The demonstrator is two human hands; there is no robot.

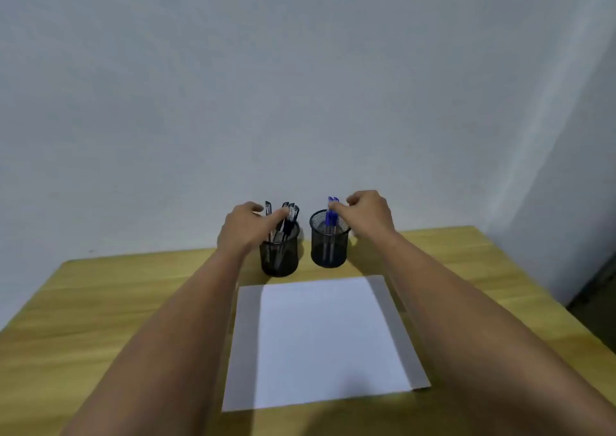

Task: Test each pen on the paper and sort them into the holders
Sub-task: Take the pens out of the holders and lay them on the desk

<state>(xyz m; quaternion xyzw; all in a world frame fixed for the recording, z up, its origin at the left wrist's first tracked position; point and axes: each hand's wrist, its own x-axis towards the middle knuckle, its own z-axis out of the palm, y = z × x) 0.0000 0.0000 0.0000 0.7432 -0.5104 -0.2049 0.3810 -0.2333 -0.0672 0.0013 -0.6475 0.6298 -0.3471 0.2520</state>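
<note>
Room: plain grey-white wall [300,85], wood desk [100,319] butted against it. White paper [320,342] flat at near centre, no marks visible.

Two mesh holders far of the paper: left holder [280,252] w/ black pens [290,215], right holder [328,245] w/ blue pens [331,217]. Pens stand near-upright, caps up.

Left hand [241,232] at the black caps, fingers curled; grip can't tell. Right hand [366,215] pinches a blue cap. Next pull is probably straight up.

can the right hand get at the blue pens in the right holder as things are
Probably yes: the right hand is already at the blue pens, its fingers on their caps, which stick up above the right holder with nothing in between.
</note>
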